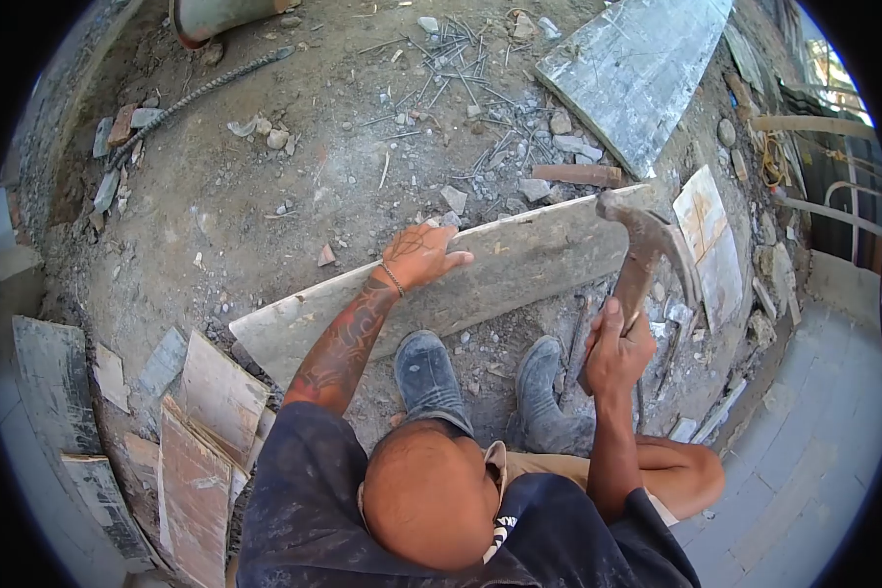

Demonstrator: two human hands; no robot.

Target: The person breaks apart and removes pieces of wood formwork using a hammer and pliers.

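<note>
A long grey board (pixel 500 257) lies aslant on the dirt in front of the boots. My left hand (pixel 423 257) rests over its upper edge, thumb spread and the other fingers reaching past the edge; it seems to hold the board there. In my right hand (pixel 619 345) is a claw hammer (pixel 639 257), gripped by the handle and raised, its head above the board's right end. A reddish-brown block (pixel 578 175) lies just beyond the board's far edge, near that end.
Loose nails (pixel 461 64) are scattered on the soil ahead. A wide board (pixel 647 73) lies at upper right, a smaller panel (pixel 708 240) at right. Broken boards (pixel 198 480) pile at lower left. A twisted rod (pixel 201 93) and a bucket (pixel 227 18) are at upper left.
</note>
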